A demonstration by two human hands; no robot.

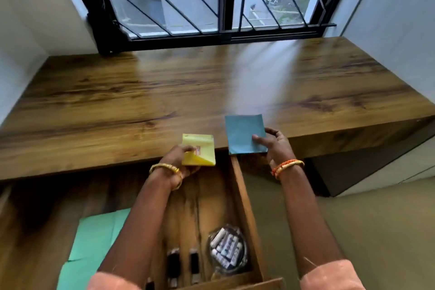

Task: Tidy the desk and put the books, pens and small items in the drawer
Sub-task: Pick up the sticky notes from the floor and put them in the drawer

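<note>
Over the open drawer (pixel 244 214), starting at its left side, a green folder or sheet (pixel 94 240) lay flat on the bottom, partly under the person's left arm. Next along, the left hand (pixel 175 165) pinched a yellow sticky-note pad (pixel 200 149) by its near corner, hanging just above the drawer's back end, under the desk (pixel 164 92) edge. Right of that, the right hand (pixel 274 146) gripped a blue pad (pixel 244 134) with thumb on top, and that one sat over the drawer's right wall and the desk lip, not really over the opening.

Honestly, if it were me, I'd drop the yellow one flat into the bare wood patch at the back, then bring the blue one leftward so it clears the wall before letting go. Stacking them would probably keep it neat.

Stuff to dodge: toward the front of the drawer sat a couple of small dark clip-like things (pixel 173 263), too blurry to name, and right of them a clear bag of white tubes (pixel 227 249), batteries maybe. The desktop itself looked bare apart from the window glare.
</note>
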